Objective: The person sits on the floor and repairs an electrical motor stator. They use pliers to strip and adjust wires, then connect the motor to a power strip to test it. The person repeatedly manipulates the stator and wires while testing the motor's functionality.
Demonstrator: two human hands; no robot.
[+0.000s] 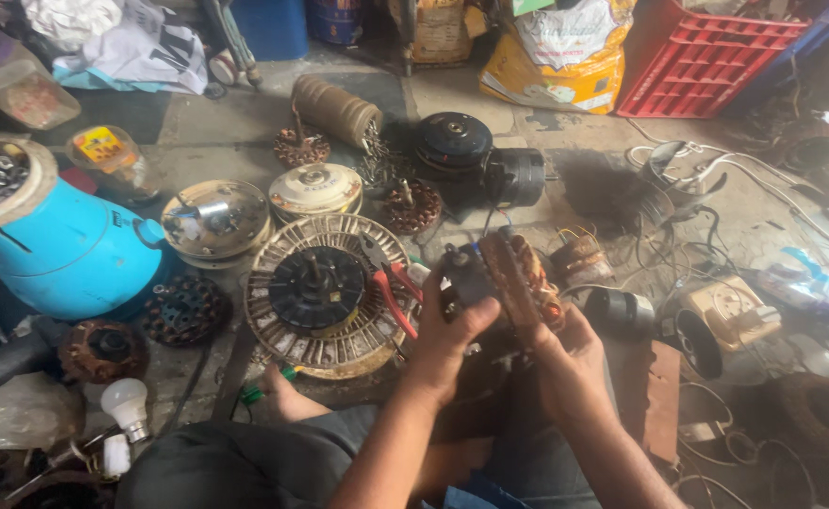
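I see a small motor (504,278) at frame centre, dark casing with rusty copper windings, tilted upright, gripped off the floor between both my hands.

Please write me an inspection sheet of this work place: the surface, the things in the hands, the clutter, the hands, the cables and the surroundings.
Surface: dusty concrete floor.
Job's things: small motor with rusty core and copper windings, held over the lap.
Clutter: fan stator, red-handled pliers, metal covers, blue cylinder, light bulb.
Hands: left hand and right hand both grip the motor.
Cables: loose wires lie tangled on the right.
Surroundings: red crate, yellow sack.
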